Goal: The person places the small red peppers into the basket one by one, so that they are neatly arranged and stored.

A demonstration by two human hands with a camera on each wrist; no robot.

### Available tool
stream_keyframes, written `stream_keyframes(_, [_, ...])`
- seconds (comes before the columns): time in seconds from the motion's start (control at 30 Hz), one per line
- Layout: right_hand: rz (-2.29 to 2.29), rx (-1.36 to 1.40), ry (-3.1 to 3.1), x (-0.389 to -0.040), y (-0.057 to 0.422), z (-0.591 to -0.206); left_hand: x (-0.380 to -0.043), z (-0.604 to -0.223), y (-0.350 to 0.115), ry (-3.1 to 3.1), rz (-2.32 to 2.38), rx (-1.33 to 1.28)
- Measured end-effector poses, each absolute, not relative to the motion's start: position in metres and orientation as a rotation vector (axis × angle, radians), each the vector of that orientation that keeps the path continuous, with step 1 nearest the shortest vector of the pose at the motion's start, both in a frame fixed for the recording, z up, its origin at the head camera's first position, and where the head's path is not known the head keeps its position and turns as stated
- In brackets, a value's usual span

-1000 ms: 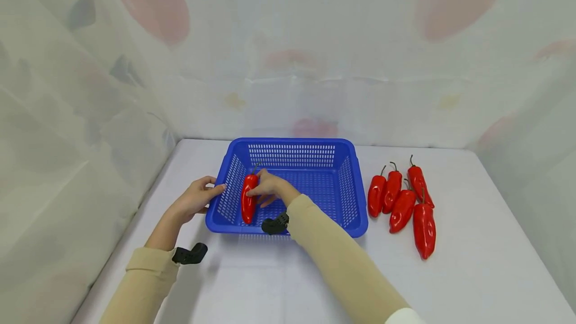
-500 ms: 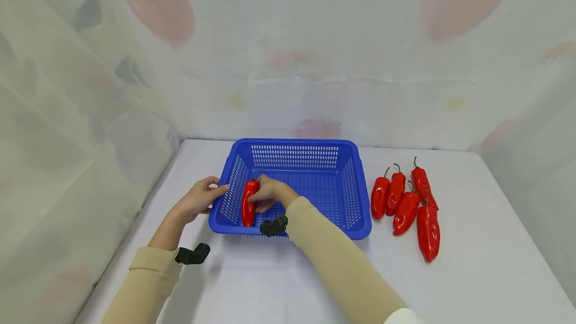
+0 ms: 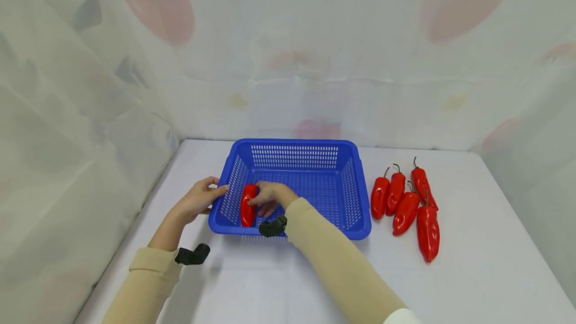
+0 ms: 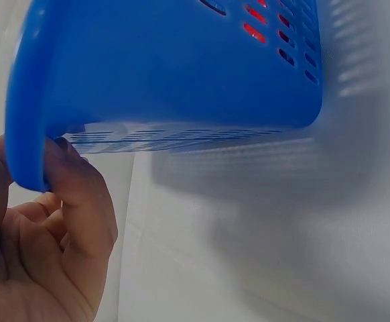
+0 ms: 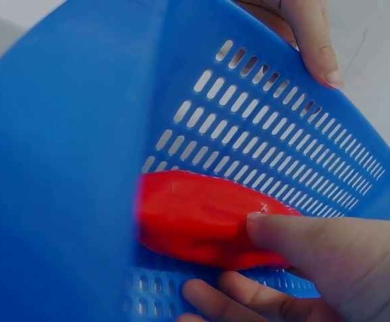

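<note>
A blue plastic basket (image 3: 294, 142) with slotted walls stands on the white table. My left hand (image 3: 198, 200) grips its left rim, thumb on the inner side and fingers beneath the rim's outer edge in the left wrist view. Inside, a long red pepper (image 3: 247, 205) lies low along the left wall, its green stem toward the back. My right hand (image 3: 271, 196) reaches in from the right and holds this pepper, with the thumb (image 5: 282, 231) on its top. The other fingers are partly hidden, some bent beside it near the basket floor.
Right of the basket, several more red peppers (image 3: 406, 213) lie in a loose group with stems pointing back. A pale patterned cloth (image 3: 292, 64) hangs behind the table and along both sides. Dark wrist cameras (image 3: 193, 254) sit at both cuffs.
The red pepper has come down and slightly nearer inside the basket, with my right hand lowering alongside. My left hand keeps its hold on the rim. The whole view has shifted slightly.
</note>
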State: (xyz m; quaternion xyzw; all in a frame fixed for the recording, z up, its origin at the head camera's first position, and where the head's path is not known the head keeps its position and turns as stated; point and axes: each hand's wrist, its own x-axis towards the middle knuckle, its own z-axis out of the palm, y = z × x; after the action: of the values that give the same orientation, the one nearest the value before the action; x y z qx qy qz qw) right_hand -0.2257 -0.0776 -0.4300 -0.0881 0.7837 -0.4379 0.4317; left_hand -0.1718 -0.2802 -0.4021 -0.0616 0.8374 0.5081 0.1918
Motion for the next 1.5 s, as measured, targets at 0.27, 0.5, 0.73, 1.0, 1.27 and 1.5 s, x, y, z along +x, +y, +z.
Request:
stream_keyframes(0.27, [-1.057,-0.229,1.934,-0.225,-0.073,-0.423,-0.171,-0.405,-0.279,2.357,1.421,-0.168])
stream_keyframes(0.5, [-1.020,-0.285,2.000,-0.223,-0.067,-0.410,-0.171,-0.405,-0.280,2.349,1.436,-0.181])
stream_keyframes(0.73, [-1.012,-0.387,2.069,-0.227,-0.062,-0.396,-0.171,-0.405,-0.281,2.351,1.430,-0.179])
stream_keyframes(1.0, [-1.069,-0.456,2.174,-0.230,-0.051,-0.376,-0.173,-0.407,-0.283,2.351,1.437,-0.183])
stream_keyframes(1.27, [-1.047,-0.595,2.311,-0.232,-0.040,-0.363,-0.172,-0.405,-0.283,2.355,1.427,-0.172])
stream_keyframes(1.5, [-0.980,-0.753,2.410,-0.233,-0.023,-0.349,-0.173,-0.405,-0.283,2.330,1.449,-0.170])
